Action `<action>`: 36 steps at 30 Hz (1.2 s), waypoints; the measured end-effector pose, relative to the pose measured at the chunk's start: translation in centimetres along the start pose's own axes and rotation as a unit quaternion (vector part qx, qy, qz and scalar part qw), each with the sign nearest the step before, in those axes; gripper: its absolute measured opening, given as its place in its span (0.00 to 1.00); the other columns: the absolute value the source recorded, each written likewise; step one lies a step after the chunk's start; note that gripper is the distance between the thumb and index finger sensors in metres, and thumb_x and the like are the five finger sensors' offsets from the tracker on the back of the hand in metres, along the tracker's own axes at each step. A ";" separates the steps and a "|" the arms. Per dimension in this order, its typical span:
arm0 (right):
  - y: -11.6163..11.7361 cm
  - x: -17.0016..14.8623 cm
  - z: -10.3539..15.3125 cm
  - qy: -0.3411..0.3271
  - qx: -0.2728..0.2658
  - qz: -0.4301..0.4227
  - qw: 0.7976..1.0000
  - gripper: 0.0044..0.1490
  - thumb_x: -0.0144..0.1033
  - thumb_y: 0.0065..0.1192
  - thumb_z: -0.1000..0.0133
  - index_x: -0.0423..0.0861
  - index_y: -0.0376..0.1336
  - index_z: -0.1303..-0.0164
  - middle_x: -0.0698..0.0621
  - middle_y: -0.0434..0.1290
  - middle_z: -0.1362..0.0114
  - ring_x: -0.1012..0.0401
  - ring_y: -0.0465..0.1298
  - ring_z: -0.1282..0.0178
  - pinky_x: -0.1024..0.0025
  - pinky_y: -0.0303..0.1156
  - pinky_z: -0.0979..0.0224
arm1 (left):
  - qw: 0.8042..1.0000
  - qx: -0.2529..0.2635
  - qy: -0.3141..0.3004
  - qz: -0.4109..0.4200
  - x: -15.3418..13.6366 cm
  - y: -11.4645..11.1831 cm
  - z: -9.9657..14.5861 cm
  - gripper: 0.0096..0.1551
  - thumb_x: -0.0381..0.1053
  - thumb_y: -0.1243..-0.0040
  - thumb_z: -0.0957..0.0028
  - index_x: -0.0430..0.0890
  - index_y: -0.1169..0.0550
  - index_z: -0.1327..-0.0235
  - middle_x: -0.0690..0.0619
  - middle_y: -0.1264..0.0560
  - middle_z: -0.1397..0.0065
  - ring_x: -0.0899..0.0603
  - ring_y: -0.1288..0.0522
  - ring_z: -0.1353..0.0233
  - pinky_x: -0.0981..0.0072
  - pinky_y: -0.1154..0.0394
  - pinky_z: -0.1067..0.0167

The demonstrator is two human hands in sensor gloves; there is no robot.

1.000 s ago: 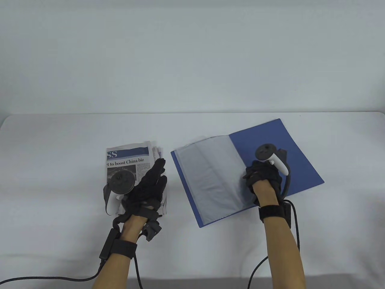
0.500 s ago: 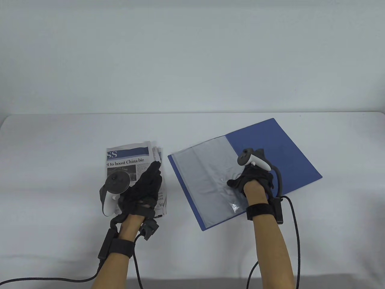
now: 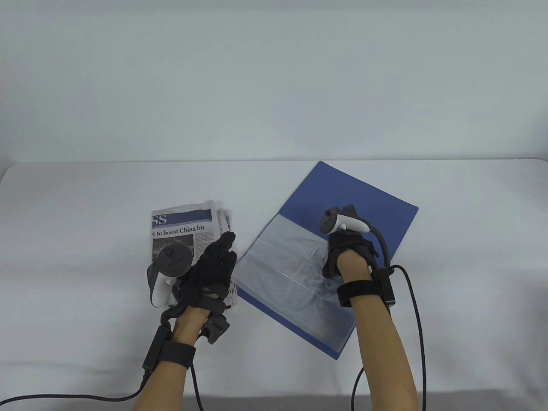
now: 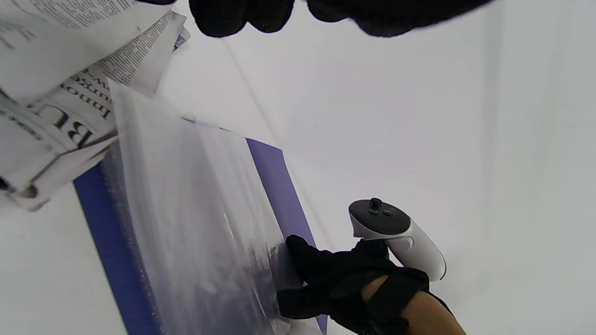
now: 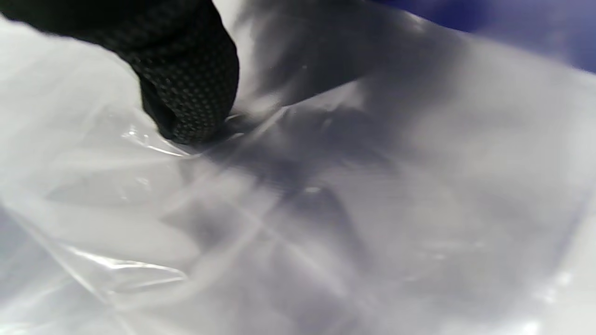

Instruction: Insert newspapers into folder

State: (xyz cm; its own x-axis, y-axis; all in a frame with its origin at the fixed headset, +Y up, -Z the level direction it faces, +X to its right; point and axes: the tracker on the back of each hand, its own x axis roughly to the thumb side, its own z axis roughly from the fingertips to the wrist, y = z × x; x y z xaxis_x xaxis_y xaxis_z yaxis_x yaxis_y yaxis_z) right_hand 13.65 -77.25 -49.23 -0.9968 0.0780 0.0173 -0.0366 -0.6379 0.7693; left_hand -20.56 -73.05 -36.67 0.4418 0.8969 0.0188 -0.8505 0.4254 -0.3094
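The newspapers (image 3: 188,239) lie folded in a stack on the table (image 3: 85,222), left of centre. The left hand (image 3: 209,267) rests flat on the stack's near right part, fingers stretched forward and slightly apart, gripping nothing. In the left wrist view its fingertips (image 4: 233,16) hang above the table beyond the paper's edge, and the stack's corner (image 4: 51,135) overlaps the folder's near edge.

Just right of the stack lies the open blue folder (image 3: 364,201), turned at an angle, its clear sleeves (image 3: 287,274) on the nearer half and the bare cover on the farther half. The right hand (image 3: 349,252) rests on the sleeves near their middle, fingers curled down. In the right wrist view one fingertip (image 5: 191,93) presses into the wrinkled plastic (image 5: 326,209); whether the fingers pinch a sheet cannot be told.
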 end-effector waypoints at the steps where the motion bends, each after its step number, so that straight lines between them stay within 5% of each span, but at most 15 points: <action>1: -0.1 0.2 -0.1 0.001 0.002 -0.001 1.000 0.70 0.39 0.77 0.47 0.34 0.27 0.23 0.32 0.26 0.22 0.28 0.33 0.25 0.27 0.44 0.29 | 1.000 0.000 0.001 -0.002 0.0 0.0 0.0 0.40 0.62 0.58 0.35 0.61 0.54 0.11 0.48 0.54 0.09 0.35 0.50 0.11 0.33 0.52 0.14; 18: -1.9 3.7 -2.8 -0.006 -0.036 0.168 0.985 0.63 0.18 0.70 0.49 0.38 0.27 0.25 0.36 0.27 0.22 0.32 0.35 0.22 0.32 0.44 0.26 | 1.000 0.013 0.002 0.011 -0.4 -0.1 0.1 0.40 0.61 0.57 0.34 0.60 0.54 0.11 0.48 0.55 0.09 0.35 0.51 0.11 0.32 0.53 0.14; 30: -2.3 2.5 -2.6 -0.074 -0.057 0.132 0.987 0.61 0.16 0.68 0.48 0.39 0.29 0.23 0.37 0.27 0.21 0.33 0.34 0.22 0.33 0.43 0.26 | 1.000 0.006 0.012 0.011 -0.8 0.2 -0.2 0.40 0.62 0.57 0.35 0.60 0.54 0.11 0.49 0.56 0.09 0.35 0.52 0.11 0.33 0.53 0.14; 34: -1.9 2.5 0.0 -0.117 -0.080 0.107 0.984 0.56 0.22 0.69 0.45 0.36 0.35 0.20 0.34 0.32 0.20 0.32 0.36 0.22 0.31 0.42 0.27 | 1.000 0.016 -0.002 0.021 -0.5 0.5 0.1 0.40 0.62 0.57 0.35 0.60 0.54 0.11 0.48 0.56 0.09 0.35 0.52 0.11 0.33 0.53 0.14; 36: -0.7 2.6 1.5 -0.140 -0.080 0.091 0.983 0.54 0.40 0.73 0.41 0.34 0.43 0.19 0.32 0.38 0.19 0.31 0.35 0.22 0.29 0.39 0.28 | 1.000 0.016 -0.004 0.018 -0.3 0.6 0.1 0.40 0.62 0.57 0.35 0.60 0.53 0.11 0.48 0.56 0.09 0.35 0.52 0.11 0.33 0.53 0.14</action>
State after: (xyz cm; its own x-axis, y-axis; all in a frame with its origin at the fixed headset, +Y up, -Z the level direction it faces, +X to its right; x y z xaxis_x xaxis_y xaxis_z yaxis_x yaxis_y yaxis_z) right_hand 11.18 -75.43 -48.77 -0.9303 0.1434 0.3376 0.1083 -0.7719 0.6264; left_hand -21.24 -73.10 -36.75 0.4078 0.9129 0.0156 -0.8749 0.3956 -0.2792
